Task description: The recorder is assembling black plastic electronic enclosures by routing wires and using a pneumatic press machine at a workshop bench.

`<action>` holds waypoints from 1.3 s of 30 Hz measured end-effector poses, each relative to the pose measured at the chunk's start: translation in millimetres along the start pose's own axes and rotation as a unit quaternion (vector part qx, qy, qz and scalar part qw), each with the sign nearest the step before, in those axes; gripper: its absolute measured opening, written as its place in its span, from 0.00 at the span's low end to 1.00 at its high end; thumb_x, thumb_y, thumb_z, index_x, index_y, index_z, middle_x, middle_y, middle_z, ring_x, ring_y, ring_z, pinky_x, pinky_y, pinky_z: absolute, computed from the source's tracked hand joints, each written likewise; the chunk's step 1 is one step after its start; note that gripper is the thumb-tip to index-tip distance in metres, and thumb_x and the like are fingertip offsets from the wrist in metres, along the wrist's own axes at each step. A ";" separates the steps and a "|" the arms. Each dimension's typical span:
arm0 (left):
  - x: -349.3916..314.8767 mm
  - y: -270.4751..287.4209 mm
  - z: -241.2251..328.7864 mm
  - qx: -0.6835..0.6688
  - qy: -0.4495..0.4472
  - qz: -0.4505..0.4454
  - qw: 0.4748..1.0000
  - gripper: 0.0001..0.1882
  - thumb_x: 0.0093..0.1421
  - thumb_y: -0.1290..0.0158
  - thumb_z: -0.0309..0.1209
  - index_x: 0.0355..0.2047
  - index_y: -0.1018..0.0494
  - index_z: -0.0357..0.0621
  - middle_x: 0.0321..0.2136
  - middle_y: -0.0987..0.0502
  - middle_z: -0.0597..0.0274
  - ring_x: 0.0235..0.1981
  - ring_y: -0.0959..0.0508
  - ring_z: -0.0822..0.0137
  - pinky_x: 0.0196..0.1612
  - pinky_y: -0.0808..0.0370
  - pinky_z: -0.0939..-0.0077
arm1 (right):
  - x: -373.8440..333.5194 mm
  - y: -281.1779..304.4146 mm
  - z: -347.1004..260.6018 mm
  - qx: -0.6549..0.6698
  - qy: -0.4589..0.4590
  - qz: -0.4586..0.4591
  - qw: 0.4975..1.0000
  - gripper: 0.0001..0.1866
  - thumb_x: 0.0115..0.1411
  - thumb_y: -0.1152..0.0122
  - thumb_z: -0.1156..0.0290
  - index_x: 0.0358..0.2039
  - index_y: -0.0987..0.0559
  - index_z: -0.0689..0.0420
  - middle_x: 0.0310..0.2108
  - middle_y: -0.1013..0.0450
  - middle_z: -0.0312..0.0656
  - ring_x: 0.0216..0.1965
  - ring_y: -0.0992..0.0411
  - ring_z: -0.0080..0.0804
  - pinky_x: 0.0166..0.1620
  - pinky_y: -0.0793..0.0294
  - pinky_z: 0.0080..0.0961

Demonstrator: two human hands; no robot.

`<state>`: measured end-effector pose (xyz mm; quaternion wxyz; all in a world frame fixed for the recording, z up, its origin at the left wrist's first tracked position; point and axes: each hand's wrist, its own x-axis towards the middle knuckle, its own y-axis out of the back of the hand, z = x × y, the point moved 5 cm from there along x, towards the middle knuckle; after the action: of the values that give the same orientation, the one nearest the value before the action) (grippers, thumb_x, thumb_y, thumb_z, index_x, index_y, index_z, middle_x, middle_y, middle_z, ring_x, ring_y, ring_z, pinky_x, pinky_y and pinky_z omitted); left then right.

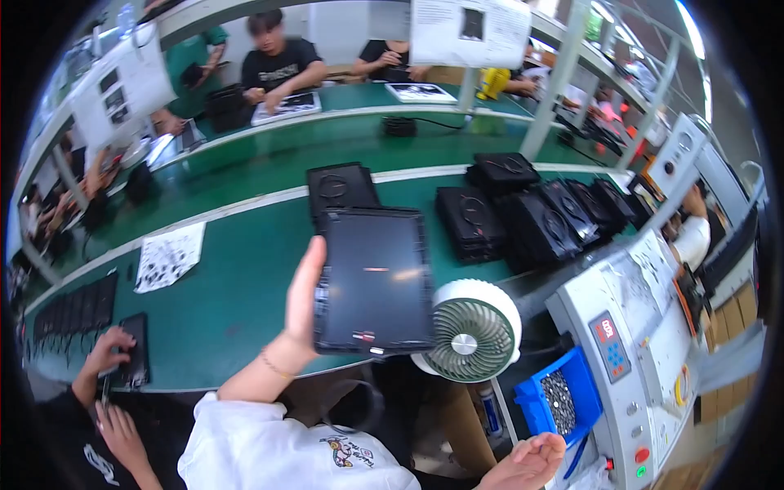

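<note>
My left hand (304,298) grips the left edge of a black flat panel (376,278) that looks like a tablet screen in its frame. The panel is raised above the green bench, its dark glossy face toward me, with small metallic bits at its lower edge. A black cable loop (353,406) shows below it. My right hand (527,464) is at the lower right, palm up and fingers loosely stretched, holding nothing. Nearest to it is a blue bin (531,398) of small metal parts. Behind the panel lie similar black units (343,186) on the bench.
A white round fan (510,314) stands right of the panel, beside a grey control box (572,302) with a lit display. Stacked black units (469,224) fill the bench's right side. At left, a co-worker's hands (114,359) handle a black device near a printed sheet (170,255).
</note>
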<state>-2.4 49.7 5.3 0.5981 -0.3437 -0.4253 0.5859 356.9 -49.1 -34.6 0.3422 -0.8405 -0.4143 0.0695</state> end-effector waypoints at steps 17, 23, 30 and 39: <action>-102.3 77.0 190.5 0.454 -0.062 0.285 0.842 0.30 0.65 0.59 0.54 0.49 0.28 0.38 0.40 0.22 0.55 0.39 0.22 0.64 0.43 0.24 0.72 | 3.4 -0.1 42.0 -0.006 -0.074 -0.087 0.993 0.17 0.64 0.52 0.59 0.27 0.31 0.61 0.22 0.36 0.38 0.17 0.39 0.19 0.17 0.46 0.12; -43.0 70.4 193.0 0.627 -0.092 0.259 0.729 0.28 0.66 0.58 0.52 0.48 0.27 0.39 0.38 0.22 0.57 0.37 0.22 0.67 0.41 0.25 0.73 | 3.2 9.7 28.7 -0.007 -0.077 -0.090 0.993 0.16 0.63 0.50 0.61 0.26 0.28 0.63 0.20 0.35 0.39 0.17 0.39 0.20 0.17 0.45 0.13; -16.6 15.2 140.9 0.738 -0.182 0.174 0.627 0.22 0.67 0.57 0.47 0.45 0.25 0.43 0.34 0.24 0.64 0.34 0.26 0.74 0.38 0.28 0.79 | -3.5 18.3 10.1 -0.031 -0.043 -0.071 0.996 0.16 0.64 0.51 0.63 0.25 0.29 0.62 0.19 0.34 0.39 0.16 0.40 0.20 0.17 0.46 0.14; 93.8 55.6 119.3 0.666 -0.267 0.387 0.579 0.43 0.58 0.48 0.55 0.63 0.47 0.38 0.62 0.45 0.43 0.65 0.50 0.48 0.64 0.50 0.57 | -18.7 62.0 -32.1 -0.050 -0.038 0.054 0.997 0.09 0.62 0.52 0.72 0.27 0.27 0.61 0.23 0.31 0.39 0.20 0.38 0.24 0.21 0.42 0.16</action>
<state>-138.4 136.7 12.6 0.2353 0.1912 0.1172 0.9457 397.9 -105.9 -52.7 0.2796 -0.8745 -0.3837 0.0993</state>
